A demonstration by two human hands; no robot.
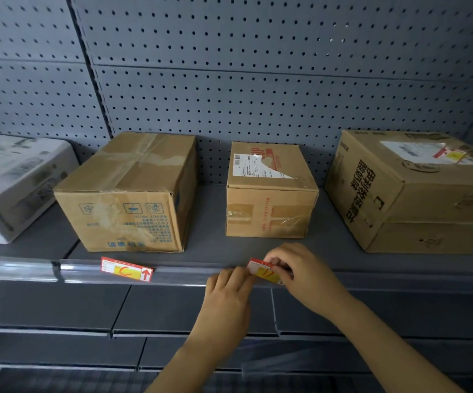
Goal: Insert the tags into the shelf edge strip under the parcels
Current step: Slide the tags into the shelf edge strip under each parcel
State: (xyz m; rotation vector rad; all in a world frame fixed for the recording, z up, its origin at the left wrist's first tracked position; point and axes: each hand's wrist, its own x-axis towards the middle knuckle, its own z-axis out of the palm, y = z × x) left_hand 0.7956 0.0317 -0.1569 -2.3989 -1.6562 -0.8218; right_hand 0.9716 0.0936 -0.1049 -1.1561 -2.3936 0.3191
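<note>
- Along the shelf edge strip (184,275): red-and-yellow tag (263,272), long axis following the strip.
- Right hand (300,275) pinches the tag's right end; left hand (229,287) fingertips press its left end.
- Second tag (127,269) seated, tilted, arrow pointing up.

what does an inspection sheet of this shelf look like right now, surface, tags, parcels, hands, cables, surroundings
surface: grey shelf, with a clear edge strip along its front
job's things: first tag sits in the strip under the large brown parcel; second tag is at the strip below the small brown parcel, tilted, not yet seated
other parcels: wide brown parcel at right with no tag under it; white box at left
clutter: nothing seen
grippers: left hand presses by the second tag's left end; right hand pinches its right end
cables: nothing seen
surroundings: grey pegboard back wall; lower shelves below
</note>
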